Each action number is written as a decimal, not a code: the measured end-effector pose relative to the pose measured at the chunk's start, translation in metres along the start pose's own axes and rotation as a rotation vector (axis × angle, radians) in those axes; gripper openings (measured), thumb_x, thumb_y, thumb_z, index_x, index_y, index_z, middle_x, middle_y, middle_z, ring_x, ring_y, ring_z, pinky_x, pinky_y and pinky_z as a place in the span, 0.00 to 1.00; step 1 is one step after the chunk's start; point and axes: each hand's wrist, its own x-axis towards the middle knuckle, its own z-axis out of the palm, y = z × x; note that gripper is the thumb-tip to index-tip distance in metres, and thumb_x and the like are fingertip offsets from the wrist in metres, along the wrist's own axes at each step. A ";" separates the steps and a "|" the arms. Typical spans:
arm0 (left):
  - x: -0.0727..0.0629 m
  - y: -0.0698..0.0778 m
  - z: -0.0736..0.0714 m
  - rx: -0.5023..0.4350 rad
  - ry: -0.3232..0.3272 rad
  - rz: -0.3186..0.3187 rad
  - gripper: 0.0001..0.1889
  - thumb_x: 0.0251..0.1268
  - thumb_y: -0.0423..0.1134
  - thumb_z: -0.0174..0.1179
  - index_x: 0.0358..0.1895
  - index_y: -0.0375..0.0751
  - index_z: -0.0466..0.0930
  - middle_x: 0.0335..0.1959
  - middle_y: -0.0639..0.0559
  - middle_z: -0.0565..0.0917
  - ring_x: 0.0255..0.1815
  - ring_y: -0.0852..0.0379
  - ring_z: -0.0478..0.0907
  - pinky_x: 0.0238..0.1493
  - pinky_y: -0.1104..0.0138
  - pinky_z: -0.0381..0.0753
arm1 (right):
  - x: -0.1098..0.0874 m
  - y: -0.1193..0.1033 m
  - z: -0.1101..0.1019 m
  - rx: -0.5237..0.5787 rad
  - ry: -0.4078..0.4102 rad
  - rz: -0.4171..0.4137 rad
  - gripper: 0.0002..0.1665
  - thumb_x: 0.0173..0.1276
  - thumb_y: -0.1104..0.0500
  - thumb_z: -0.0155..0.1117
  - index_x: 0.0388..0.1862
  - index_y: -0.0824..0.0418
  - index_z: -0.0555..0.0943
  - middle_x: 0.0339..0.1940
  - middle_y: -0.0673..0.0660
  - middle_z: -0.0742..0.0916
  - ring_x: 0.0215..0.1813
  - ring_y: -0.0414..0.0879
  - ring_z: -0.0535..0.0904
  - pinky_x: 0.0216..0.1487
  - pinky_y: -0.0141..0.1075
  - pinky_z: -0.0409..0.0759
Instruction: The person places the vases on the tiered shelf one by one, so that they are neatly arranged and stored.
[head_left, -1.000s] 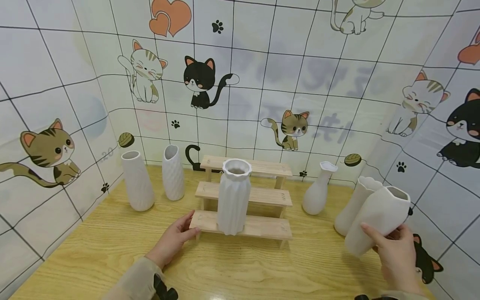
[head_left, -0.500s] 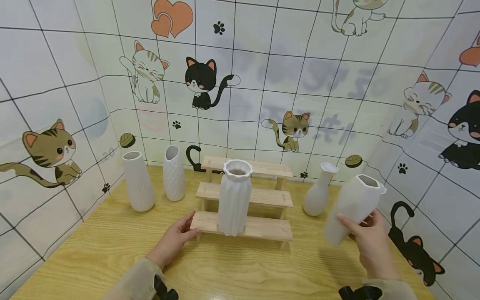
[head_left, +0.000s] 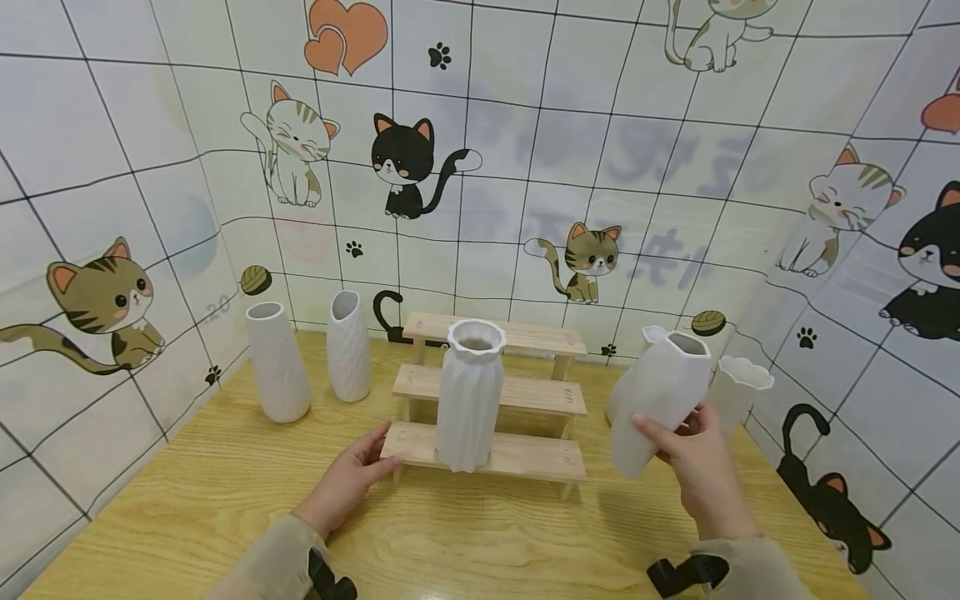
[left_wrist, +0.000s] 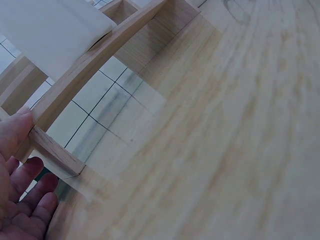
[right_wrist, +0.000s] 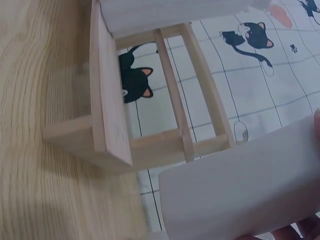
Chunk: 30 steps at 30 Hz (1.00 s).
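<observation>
My right hand point(head_left: 705, 471) grips a white faceted vase point(head_left: 660, 387) around its side. It is tilted, held above the table to the right of a three-step wooden shelf point(head_left: 536, 452). In the right wrist view the lower end of this vase point(right_wrist: 240, 185) comes near the shelf's steps. My left hand point(head_left: 347, 482) holds the left end of the bottom step, thumb at the front corner; the left wrist view shows the other fingers point(left_wrist: 37, 192) loosely curled below. A white ribbed vase point(head_left: 468, 408) with a frilled rim stands upright on the bottom step.
Two white vases, one smooth-mouthed point(head_left: 277, 367) and one with a slanted mouth point(head_left: 348, 346), stand on the wooden table point(head_left: 480, 542) at left. A narrow-necked vase point(head_left: 655, 333) and a scallop-rimmed vase point(head_left: 741, 383) are partly hidden behind the held vase and right hand. A cat-print wall covering point(head_left: 495, 208) surrounds the table.
My right hand has carried the faceted vase leftward from beside the scallop-rimmed vase, toward the shelf, passing in front of the narrow-necked vase. The left hand and ribbed vase stay in place.
</observation>
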 end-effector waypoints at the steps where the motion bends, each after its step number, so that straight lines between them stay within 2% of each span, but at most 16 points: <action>1: 0.000 0.000 0.000 0.003 -0.003 0.007 0.42 0.62 0.45 0.65 0.76 0.44 0.53 0.67 0.43 0.70 0.65 0.48 0.67 0.64 0.54 0.66 | 0.000 -0.001 0.003 -0.004 -0.008 -0.002 0.39 0.60 0.61 0.72 0.66 0.54 0.63 0.55 0.55 0.73 0.51 0.41 0.76 0.43 0.37 0.80; 10: -0.002 0.003 0.001 0.004 -0.015 0.014 0.41 0.64 0.44 0.64 0.76 0.44 0.53 0.67 0.41 0.69 0.65 0.48 0.67 0.64 0.54 0.65 | 0.001 -0.007 0.031 -0.050 -0.080 0.004 0.44 0.60 0.57 0.73 0.70 0.54 0.58 0.61 0.58 0.72 0.55 0.46 0.73 0.49 0.42 0.77; 15: -0.003 0.006 0.002 -0.005 -0.024 0.013 0.41 0.64 0.44 0.64 0.76 0.45 0.52 0.68 0.41 0.67 0.66 0.48 0.65 0.65 0.53 0.64 | 0.002 -0.006 0.044 -0.026 -0.135 -0.033 0.42 0.61 0.59 0.72 0.69 0.54 0.59 0.61 0.59 0.73 0.56 0.48 0.74 0.50 0.46 0.76; 22: 0.000 0.001 0.001 -0.015 -0.024 0.011 0.41 0.63 0.43 0.64 0.76 0.44 0.53 0.67 0.41 0.69 0.65 0.48 0.67 0.64 0.55 0.66 | 0.002 -0.006 0.064 -0.017 -0.163 0.019 0.46 0.60 0.59 0.73 0.70 0.57 0.56 0.62 0.61 0.72 0.59 0.53 0.71 0.53 0.45 0.74; 30: -0.001 0.000 0.000 -0.015 -0.011 0.017 0.41 0.63 0.45 0.65 0.76 0.43 0.53 0.67 0.42 0.69 0.65 0.48 0.67 0.64 0.54 0.66 | 0.002 -0.001 0.085 0.045 -0.223 0.017 0.44 0.59 0.61 0.73 0.69 0.57 0.59 0.62 0.61 0.73 0.60 0.55 0.71 0.54 0.48 0.74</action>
